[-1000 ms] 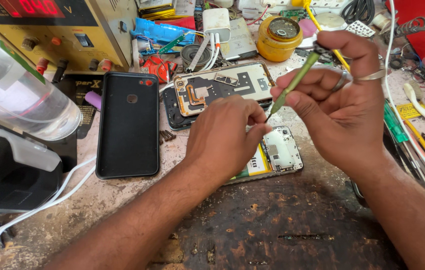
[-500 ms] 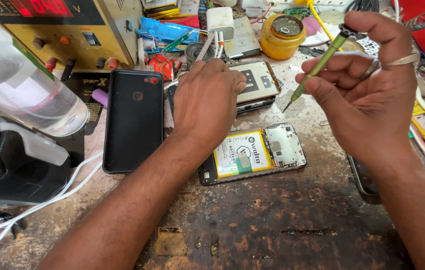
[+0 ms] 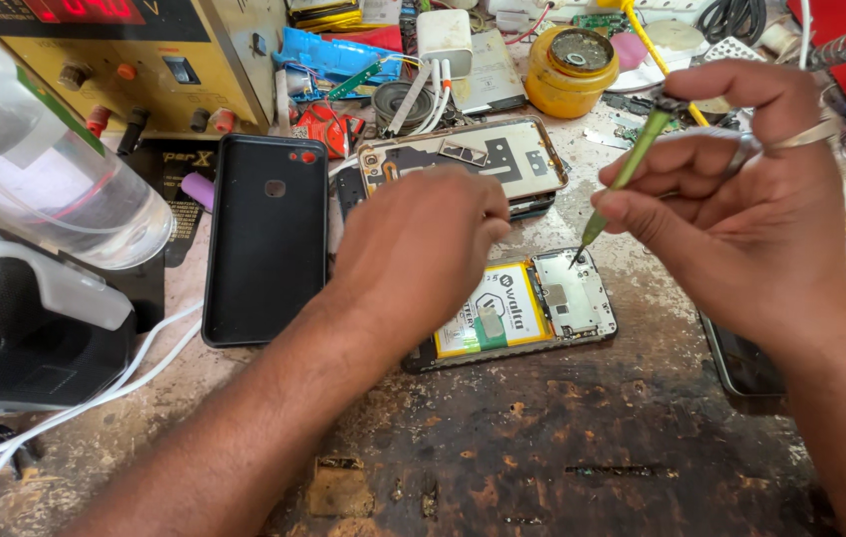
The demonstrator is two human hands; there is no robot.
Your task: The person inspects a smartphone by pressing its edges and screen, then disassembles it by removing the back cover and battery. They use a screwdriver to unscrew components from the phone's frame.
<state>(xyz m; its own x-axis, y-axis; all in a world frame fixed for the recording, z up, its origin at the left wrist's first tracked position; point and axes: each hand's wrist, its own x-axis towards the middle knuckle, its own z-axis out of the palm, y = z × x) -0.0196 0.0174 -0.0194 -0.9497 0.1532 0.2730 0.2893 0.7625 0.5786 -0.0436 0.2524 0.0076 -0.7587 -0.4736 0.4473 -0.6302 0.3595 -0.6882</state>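
**Opened phone on a crowded repair bench**

Scarred and stained, the wooden bench (image 3: 562, 447) is crowded with parts. An opened phone (image 3: 527, 310) lies face down at its middle, yellow battery and circuit board bare. The right hand (image 3: 741, 229) pinches a slim green screwdriver (image 3: 632, 164), tip hovering just above the phone's board. The left hand (image 3: 418, 239) rests curled over the phone's upper edge; whether it grips anything cannot be told. A black back cover (image 3: 266, 239) lies to the left. Likely risks: the tip slipping onto the board or battery, or a loosened screw rolling away among the clutter.
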